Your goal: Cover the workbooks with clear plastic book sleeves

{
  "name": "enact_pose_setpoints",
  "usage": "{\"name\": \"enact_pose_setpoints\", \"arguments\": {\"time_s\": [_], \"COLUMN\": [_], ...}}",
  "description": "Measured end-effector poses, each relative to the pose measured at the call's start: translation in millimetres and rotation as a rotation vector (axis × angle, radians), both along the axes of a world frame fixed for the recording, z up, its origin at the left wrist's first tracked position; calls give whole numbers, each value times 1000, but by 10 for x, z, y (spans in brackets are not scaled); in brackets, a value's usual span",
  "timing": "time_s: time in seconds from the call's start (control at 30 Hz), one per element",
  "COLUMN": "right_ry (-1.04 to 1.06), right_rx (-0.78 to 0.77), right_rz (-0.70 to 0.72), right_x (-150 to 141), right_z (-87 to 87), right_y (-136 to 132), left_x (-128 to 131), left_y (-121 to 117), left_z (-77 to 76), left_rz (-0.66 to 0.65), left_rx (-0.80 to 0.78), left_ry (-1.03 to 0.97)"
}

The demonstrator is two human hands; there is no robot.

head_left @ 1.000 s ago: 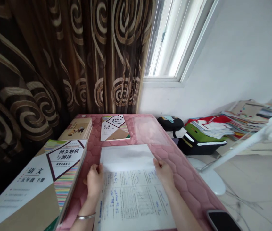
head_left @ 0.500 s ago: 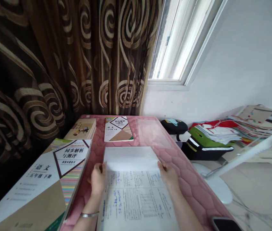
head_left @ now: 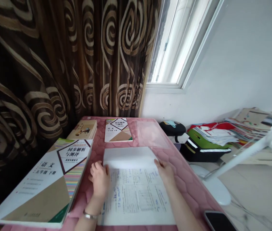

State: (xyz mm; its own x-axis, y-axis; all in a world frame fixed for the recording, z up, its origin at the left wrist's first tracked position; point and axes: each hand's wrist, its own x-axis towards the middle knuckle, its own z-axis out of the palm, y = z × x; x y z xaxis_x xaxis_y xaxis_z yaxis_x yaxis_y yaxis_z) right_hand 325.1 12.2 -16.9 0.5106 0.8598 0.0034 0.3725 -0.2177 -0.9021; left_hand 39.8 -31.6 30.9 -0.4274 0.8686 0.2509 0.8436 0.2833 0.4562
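On pink quilted cloth (head_left: 186,173), written sheet (head_left: 138,195) lies between my hands, long axis running away from me. Right hand (head_left: 166,173) pinches its far right edge; left hand (head_left: 99,179), fingers curled, sits at the left edge, grip unclear.

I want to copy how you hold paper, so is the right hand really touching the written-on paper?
Touching. The head view shows the right hand's fingers closed on the side edge of the written-on paper.

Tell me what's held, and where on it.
The right hand holds the printed paper by its right edge; whether the left hand grips too is unclear.
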Motion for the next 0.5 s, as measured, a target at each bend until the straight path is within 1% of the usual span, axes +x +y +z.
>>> {"name": "enact_pose_setpoints", "arguments": {"time_s": [0.03, 0.07, 0.1, 0.13, 0.17, 0.2, 0.23, 0.3, 0.37, 0.43, 0.5], "right_ry": [52, 94, 127, 151, 170, 185, 196, 215, 256, 330, 389], "right_rx": [27, 55, 78, 95, 107, 118, 129, 170, 238, 305, 355], "right_rz": [3, 0, -6, -9, -9, -4, 9, 54, 118, 197, 276], "right_x": [-9, -19, -29, -36, -41, -42, -40, -28, -13, -6, -7], "right_z": [46, 94, 140, 182, 218, 245, 264, 285, 298, 325, 365], "right_y": [-8, -16, -22, -26, -28, -26, -19, 10, 57, 116, 175], "left_x": [86, 178, 270, 353, 422, 472, 502, 513, 497, 493, 510], "left_y": [-119, -250, -386, -520, -643, -747, -828, -916, -931, -914, -901], "left_z": [0, -22, -68, -133, -215, -305, -396, -548, -622, -605, -519], "left_rz": [-67, -178, -341, -535, -740, -902, -1003, -1082, -1115, -1180, -1238], "left_rx": [59, 105, 131, 150, 136, 113, 82, 11, -2, 59, 128], "left_ry": [103, 186, 249, 300, 349, 393, 445, 533, 623, 729, 828]}}
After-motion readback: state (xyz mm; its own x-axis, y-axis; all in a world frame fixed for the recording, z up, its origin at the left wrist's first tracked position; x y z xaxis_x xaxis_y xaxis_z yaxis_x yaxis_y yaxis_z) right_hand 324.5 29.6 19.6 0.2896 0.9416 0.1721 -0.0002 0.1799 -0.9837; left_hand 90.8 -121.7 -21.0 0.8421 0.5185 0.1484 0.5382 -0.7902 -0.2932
